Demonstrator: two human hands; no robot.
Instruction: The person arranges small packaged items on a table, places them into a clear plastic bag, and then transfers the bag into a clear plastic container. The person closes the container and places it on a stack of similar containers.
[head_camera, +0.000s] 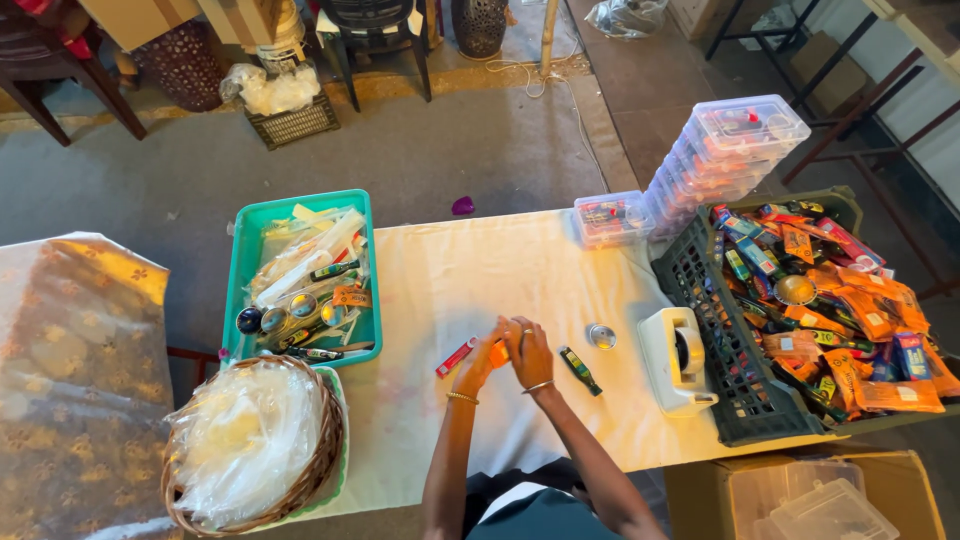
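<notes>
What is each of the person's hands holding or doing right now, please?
Left hand: closed on a small orange packet.
Right hand: fingers curled on the same orange packet, over the white table.

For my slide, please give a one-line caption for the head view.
Both hands, left and right, hold a small orange packet above a cloth-covered table, between a teal tray and a black crate.

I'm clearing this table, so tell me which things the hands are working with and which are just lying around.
In hand:
left hand and right hand, closed together on an orange packet
red stick, beside the left hand

Lying about:
dark tube
round tin
tape dispenser
teal tray
wicker basket
black crate
</notes>
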